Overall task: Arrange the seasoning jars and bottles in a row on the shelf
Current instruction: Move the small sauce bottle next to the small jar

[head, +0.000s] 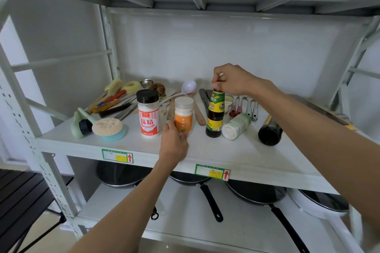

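**Seasoning row half built on a white metal shelf**

A white metal shelf (236, 154) against a pale wall carries utensils and scrubbers at the back, with pans on the level below. Near the front edge, three containers stand upright in a row: a black-capped MSG jar (148, 114), an orange-label jar (183, 115) just beside it, and a dark sauce bottle (215, 114) a little further right.

Your left hand (174, 146) has its fingers wrapped around the base of the orange-label jar. Your right hand (232, 80) pinches the sauce bottle's cap from above, fingers closed on it.

Still lying on their sides to the right are a white green-label bottle (236, 126) and a dark bottle (270, 132).

The sauce bottle looks like glass: likely heavy, smooth and breakable, and tall enough to tip, so grip the body rather than the cap. The plastic jars probably feel light and stiff; hold them around the middle.
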Available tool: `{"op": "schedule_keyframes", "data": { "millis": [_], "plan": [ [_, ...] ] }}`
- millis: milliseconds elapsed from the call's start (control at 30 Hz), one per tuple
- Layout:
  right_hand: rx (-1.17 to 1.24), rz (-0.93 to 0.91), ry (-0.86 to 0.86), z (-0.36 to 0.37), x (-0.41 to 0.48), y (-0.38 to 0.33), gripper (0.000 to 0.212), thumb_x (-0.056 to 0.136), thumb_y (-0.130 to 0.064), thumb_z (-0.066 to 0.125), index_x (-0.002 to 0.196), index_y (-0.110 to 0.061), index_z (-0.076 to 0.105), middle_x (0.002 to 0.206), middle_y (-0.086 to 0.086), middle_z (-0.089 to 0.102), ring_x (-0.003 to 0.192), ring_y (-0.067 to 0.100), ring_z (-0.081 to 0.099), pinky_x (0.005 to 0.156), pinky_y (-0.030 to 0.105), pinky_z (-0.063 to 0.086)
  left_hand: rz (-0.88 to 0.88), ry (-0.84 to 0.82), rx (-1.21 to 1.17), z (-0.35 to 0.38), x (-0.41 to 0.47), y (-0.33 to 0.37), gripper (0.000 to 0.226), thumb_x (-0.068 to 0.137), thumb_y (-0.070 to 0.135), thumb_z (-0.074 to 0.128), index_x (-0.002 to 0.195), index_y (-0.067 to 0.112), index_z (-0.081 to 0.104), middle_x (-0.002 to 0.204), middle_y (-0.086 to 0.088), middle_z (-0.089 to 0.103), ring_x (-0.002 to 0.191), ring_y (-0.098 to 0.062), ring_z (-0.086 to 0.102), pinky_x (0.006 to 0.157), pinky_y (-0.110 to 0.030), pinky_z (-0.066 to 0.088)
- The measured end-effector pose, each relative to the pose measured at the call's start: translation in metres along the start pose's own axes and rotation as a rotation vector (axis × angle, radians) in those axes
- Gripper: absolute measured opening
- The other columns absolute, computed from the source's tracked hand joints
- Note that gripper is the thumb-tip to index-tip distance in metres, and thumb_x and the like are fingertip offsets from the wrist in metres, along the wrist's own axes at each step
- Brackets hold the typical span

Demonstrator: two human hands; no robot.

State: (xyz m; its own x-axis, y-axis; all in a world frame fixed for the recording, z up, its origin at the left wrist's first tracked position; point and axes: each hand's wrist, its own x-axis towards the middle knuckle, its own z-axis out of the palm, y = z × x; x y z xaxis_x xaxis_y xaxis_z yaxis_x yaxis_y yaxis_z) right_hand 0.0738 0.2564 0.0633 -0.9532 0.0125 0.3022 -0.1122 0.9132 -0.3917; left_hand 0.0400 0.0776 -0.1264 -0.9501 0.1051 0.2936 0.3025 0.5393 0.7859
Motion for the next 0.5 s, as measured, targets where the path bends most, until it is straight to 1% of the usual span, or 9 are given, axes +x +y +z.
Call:
{"op": "schedule_keyframes", "data": {
  "millis": [67, 133, 200, 267, 333, 400, 500],
  "plan": [
    [0.025, -0.011, 0.078, 0.004, 0.001, 0.000, 0.007, 0.090, -0.005, 0.061, 0.092, -0.002, 0.068, 0.103, 0.018, 0.071, 0.101, 0.027, 0.067, 0.079, 0.026, 0.047, -0.005, -0.002, 0.003, 0.000, 0.000, 0.001, 0.049, 0.092, 0.016, 0.063, 0.135, 0.011, 0.039, 0.135, -0.008, 0.047, 0.122, -0.027, 0.049, 0.102, -0.038, 0.043],
    [0.034, -0.010, 0.118, 0.007, 0.002, 0.001, 0.008, 0.088, -0.002, 0.063, 0.091, -0.003, 0.070, 0.099, 0.019, 0.070, 0.098, 0.027, 0.067, 0.079, 0.026, 0.050, -0.003, -0.004, 0.005, -0.001, -0.001, 0.001, 0.050, 0.092, 0.016, 0.063, 0.136, 0.011, 0.039, 0.136, -0.008, 0.046, 0.123, -0.026, 0.049, 0.102, -0.037, 0.042],
    [0.042, 0.010, 0.127, 0.009, 0.004, 0.001, 0.014, 0.086, -0.003, 0.066, 0.099, -0.007, 0.069, 0.104, 0.018, 0.068, 0.101, 0.025, 0.064, 0.082, 0.028, 0.051, 0.002, -0.001, 0.008, -0.001, -0.002, 0.001, 0.051, 0.092, 0.017, 0.063, 0.136, 0.011, 0.039, 0.136, -0.008, 0.046, 0.123, -0.026, 0.049, 0.102, -0.037, 0.042],
    [-0.003, 0.043, 0.150, 0.007, 0.007, 0.001, 0.025, 0.084, -0.011, 0.073, 0.108, -0.007, 0.067, 0.112, 0.017, 0.063, 0.107, 0.025, 0.059, 0.088, 0.029, 0.049, 0.003, 0.004, 0.006, -0.001, -0.002, 0.001, 0.052, 0.092, 0.017, 0.063, 0.137, 0.011, 0.038, 0.136, -0.008, 0.046, 0.123, -0.026, 0.049, 0.101, -0.036, 0.042],
    [-0.077, 0.064, 0.172, 0.004, 0.009, 0.000, 0.027, 0.082, -0.017, 0.076, 0.105, -0.003, 0.070, 0.115, 0.018, 0.061, 0.113, 0.024, 0.054, 0.090, 0.029, 0.047, 0.001, 0.007, 0.004, -0.001, -0.002, 0.001, 0.052, 0.092, 0.018, 0.063, 0.137, 0.011, 0.038, 0.136, -0.009, 0.046, 0.123, -0.026, 0.049, 0.101, -0.036, 0.042],
    [-0.107, 0.077, 0.165, 0.002, 0.009, -0.002, 0.025, 0.083, -0.018, 0.076, 0.102, -0.002, 0.073, 0.117, 0.017, 0.058, 0.116, 0.025, 0.051, 0.088, 0.029, 0.045, 0.002, 0.011, 0.007, -0.001, -0.002, 0.002, 0.052, 0.092, 0.018, 0.063, 0.137, 0.011, 0.038, 0.136, -0.009, 0.046, 0.123, -0.026, 0.049, 0.101, -0.035, 0.042],
    [-0.138, 0.084, 0.153, 0.002, 0.010, -0.005, 0.019, 0.081, -0.016, 0.076, 0.096, -0.005, 0.074, 0.117, 0.015, 0.060, 0.109, 0.029, 0.057, 0.091, 0.037, 0.050, -0.002, 0.012, 0.007, -0.001, -0.002, 0.002, 0.052, 0.092, 0.018, 0.063, 0.137, 0.011, 0.038, 0.137, -0.009, 0.046, 0.124, -0.026, 0.049, 0.101, -0.035, 0.042]
  ]
}}
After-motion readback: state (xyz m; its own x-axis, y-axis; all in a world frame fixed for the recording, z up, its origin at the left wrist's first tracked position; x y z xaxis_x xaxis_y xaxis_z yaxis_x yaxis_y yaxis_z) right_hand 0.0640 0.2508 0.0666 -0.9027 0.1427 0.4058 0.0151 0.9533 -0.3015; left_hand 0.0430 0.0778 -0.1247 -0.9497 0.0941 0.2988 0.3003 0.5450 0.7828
